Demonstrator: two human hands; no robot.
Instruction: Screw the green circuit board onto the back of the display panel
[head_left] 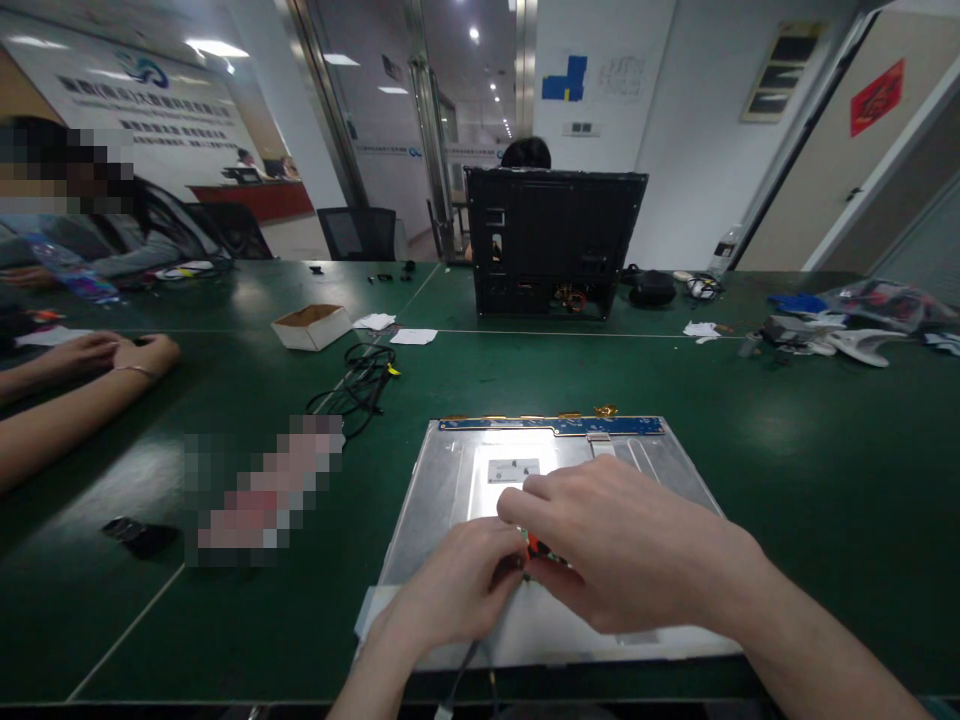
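A flat display panel (439, 490) with a silvery metal back lies on the table in front of me. Along its far edge runs a narrow blue circuit board (510, 426), with a white ribbon cable (601, 447) near its right part. Over the panel's middle, my left hand (454, 575) is closed, thumb and fingers pinched together. My right hand (637, 550) meets it from the right, its fingers curled round a small red and black piece (536, 546), mostly hidden. Below my left hand, a thin dark cable (463, 672) hangs past the near edge.
Ahead stands a black monitor housing (555, 230). Left of the panel are coiled black cables (364, 380), an open white box (311, 328) and a dark object (141, 535). Another person's hands (127, 355) rest at the left. Plastic parts (817, 335) lie far right.
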